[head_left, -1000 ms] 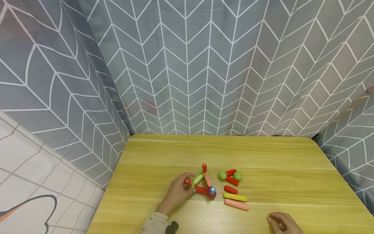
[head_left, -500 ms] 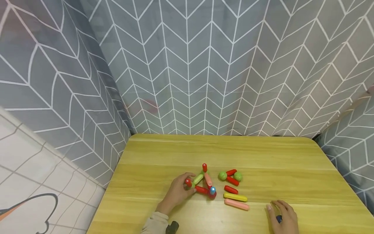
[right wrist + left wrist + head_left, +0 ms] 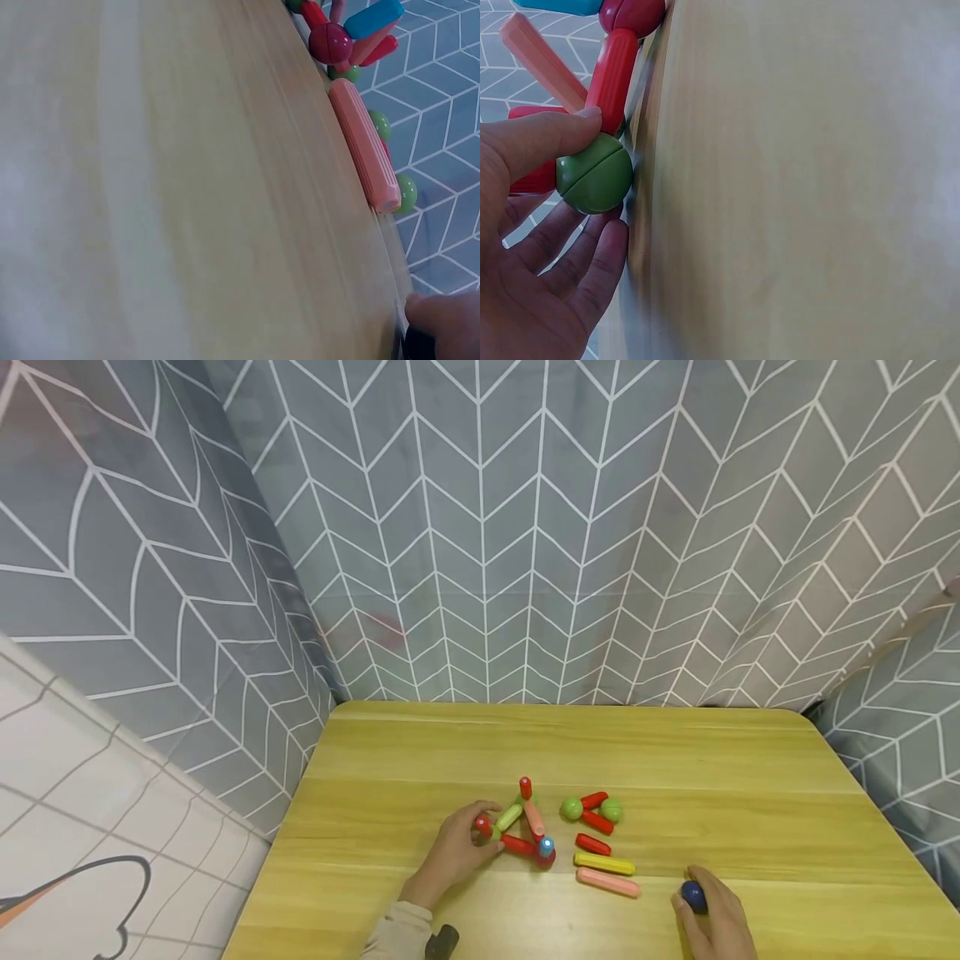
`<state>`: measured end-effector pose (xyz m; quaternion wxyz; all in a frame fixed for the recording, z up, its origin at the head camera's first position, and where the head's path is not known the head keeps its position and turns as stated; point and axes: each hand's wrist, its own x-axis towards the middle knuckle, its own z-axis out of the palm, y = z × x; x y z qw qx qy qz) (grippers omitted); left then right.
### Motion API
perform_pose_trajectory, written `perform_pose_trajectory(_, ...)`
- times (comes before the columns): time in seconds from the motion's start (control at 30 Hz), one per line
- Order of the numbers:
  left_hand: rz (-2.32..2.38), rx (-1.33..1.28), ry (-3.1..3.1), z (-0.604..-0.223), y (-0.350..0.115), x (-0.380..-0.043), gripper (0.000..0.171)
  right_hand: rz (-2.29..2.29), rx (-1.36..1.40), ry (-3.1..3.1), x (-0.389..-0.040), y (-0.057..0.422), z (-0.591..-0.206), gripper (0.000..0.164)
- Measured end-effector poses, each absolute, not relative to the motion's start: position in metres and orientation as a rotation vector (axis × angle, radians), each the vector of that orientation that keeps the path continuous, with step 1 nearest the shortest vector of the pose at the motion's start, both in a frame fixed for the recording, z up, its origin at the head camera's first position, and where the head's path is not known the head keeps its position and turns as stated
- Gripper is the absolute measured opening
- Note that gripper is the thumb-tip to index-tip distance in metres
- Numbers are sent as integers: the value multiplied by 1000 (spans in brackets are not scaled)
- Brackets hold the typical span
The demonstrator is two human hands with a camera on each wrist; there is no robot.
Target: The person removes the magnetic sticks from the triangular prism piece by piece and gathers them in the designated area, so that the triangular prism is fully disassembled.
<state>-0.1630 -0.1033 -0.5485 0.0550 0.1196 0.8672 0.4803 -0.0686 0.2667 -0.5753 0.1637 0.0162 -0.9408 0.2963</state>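
Note:
My left hand (image 3: 453, 852) grips the near left corner of a triangular frame of magnetic rods and balls. In the left wrist view its thumb lies across the top of a green ball (image 3: 595, 174) where a red rod (image 3: 613, 79) joins, with fingers below. The frame also has a dark red ball (image 3: 545, 859), an upright blue rod (image 3: 547, 846), a pink rod (image 3: 533, 817) and a light green rod (image 3: 509, 817). Farther right, my right hand (image 3: 722, 920) holds a dark blue ball (image 3: 693, 897) at the table, between thumb and fingers.
Right of the frame lie a loose red rod (image 3: 593, 844), a yellow rod (image 3: 603, 863) and a pink rod (image 3: 608, 882). Behind them, two red rods join green balls (image 3: 572, 809). A patterned curtain (image 3: 510, 568) hangs behind the wooden table (image 3: 390, 752).
My right hand has moved forward and slightly left from the near table edge, and the dark blue ball has come into view in it. My left hand and the frame stay put.

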Motion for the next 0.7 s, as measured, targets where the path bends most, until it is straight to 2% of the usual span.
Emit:
perform_pose_trajectory(0.17, 1452, 363, 2636, -548, -103, -163, 51, 808, -54, -2645, -73, 265, -567, 42)
perform_pose_trajectory(0.43, 1415, 375, 2652, -548, -104, -162, 52, 1217, -294, -2637, -108, 249, -540, 47)
perform_pose_trajectory(0.7, 1426, 366, 2633, -547, -103, -161, 53, 1349, -107, -2577, -163, 222, -510, 41)
